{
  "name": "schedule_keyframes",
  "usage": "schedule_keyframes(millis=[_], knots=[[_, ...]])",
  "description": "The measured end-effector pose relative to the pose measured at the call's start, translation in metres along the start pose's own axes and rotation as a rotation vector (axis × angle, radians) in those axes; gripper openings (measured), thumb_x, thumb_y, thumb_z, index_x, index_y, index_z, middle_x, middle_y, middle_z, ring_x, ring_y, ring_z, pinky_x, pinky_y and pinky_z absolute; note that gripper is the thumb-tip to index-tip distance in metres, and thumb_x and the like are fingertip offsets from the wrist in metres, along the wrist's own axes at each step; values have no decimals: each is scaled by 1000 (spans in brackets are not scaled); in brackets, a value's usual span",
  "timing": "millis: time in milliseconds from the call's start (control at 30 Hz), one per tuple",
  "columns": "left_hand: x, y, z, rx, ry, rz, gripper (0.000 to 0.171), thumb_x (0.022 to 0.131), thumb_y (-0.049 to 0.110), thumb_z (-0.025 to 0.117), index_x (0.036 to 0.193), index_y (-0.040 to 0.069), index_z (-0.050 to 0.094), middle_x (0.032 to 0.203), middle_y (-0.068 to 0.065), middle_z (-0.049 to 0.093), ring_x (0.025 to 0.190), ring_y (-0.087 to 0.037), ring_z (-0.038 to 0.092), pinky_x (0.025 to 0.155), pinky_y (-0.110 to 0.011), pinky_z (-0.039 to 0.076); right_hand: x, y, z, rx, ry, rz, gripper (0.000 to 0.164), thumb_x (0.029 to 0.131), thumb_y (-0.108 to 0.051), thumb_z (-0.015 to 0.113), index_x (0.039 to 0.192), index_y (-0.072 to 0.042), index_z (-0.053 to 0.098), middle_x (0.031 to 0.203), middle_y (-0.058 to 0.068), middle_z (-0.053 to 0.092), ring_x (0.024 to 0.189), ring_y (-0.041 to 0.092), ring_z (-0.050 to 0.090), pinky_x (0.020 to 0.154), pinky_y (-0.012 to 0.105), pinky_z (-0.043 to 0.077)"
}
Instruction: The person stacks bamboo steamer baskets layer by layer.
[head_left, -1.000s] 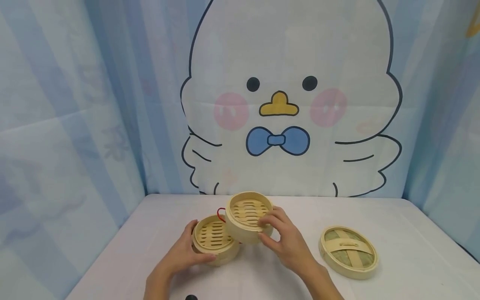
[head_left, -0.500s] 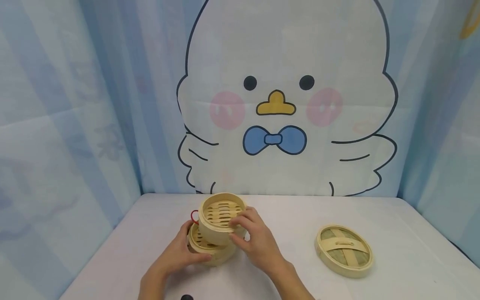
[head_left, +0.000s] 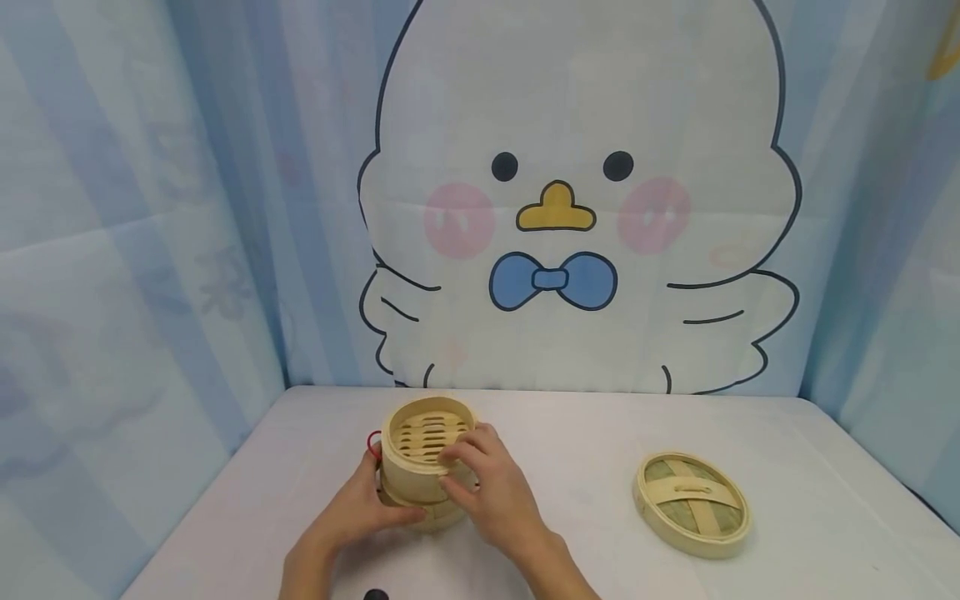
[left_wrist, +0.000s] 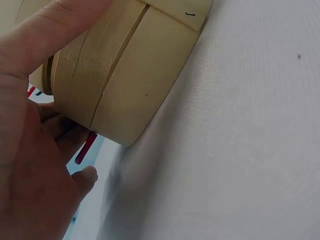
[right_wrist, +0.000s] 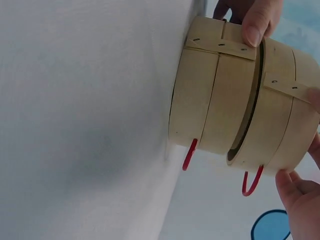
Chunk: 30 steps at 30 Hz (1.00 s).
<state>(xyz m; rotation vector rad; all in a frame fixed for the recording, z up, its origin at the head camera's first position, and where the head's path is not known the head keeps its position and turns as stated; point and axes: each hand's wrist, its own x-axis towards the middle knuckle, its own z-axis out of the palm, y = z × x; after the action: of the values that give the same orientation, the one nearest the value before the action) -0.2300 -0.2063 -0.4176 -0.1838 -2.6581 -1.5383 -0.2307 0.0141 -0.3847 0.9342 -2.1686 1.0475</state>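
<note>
Two small bamboo steamer baskets stand one over the other, left of centre in the head view. My left hand grips the lower steamer basket by its side, thumb in front; in the left wrist view its wall sits on the white cloth. The upper steamer basket, slatted inside, is pinched at its right rim by my right hand. In the right wrist view a dark, uneven gap shows between the upper basket and the lower one. Each has a red loop at its side.
A round bamboo lid with a strap handle lies on the right of the white table. A small black round object shows at the front edge. Printed cloth curtains enclose the back and sides.
My right hand has carried the upper steamer basket leftward, then down over the lower one. My left hand keeps its grip on the lower basket.
</note>
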Motion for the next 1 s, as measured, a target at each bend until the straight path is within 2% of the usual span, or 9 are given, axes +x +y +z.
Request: schedule_keyframes(millis=[133,400,467,633,700,1000], knots=[[0,-1,0,-8,1,5,121,62,29,98,155,2,25,156,-25,36,144,-42,30,115,-63,21,-1,-3,3,-23,1,-2,26,76,-7,86,97,-14,71,100,-7,59,99,12,55,82,30,54],[-1,2,0,32,10,-64,125,60,34,98,155,-1,24,155,-24,37,142,-41,36,113,-63,25,-2,-10,8,-88,30,33,25,76,-12,88,96,-16,73,99,-8,59,97,12,54,79,28,54],[-1,2,0,29,9,-58,125,61,34,98,155,0,24,156,-24,36,143,-41,34,114,-63,25,-2,-11,9,-101,35,37,25,76,-13,88,96,-16,74,99,-7,60,97,12,54,79,28,54],[1,-2,-1,-8,3,35,122,61,29,98,156,4,26,155,-19,39,143,-36,34,115,-58,25,-2,-14,12,-114,30,29,24,77,-13,88,97,-16,75,100,-7,61,100,13,55,80,28,55],[1,-3,0,-23,3,54,120,61,27,98,155,5,27,154,-18,40,142,-34,35,115,-56,26,-2,-14,13,-120,32,22,25,77,-13,88,97,-16,75,100,-7,62,102,14,55,81,28,55],[-2,0,-1,6,6,-8,122,63,30,97,155,1,23,155,-24,38,142,-40,35,114,-60,27,-2,-16,18,-152,67,7,26,75,-13,89,97,-16,75,98,-6,62,103,16,55,84,31,54]])
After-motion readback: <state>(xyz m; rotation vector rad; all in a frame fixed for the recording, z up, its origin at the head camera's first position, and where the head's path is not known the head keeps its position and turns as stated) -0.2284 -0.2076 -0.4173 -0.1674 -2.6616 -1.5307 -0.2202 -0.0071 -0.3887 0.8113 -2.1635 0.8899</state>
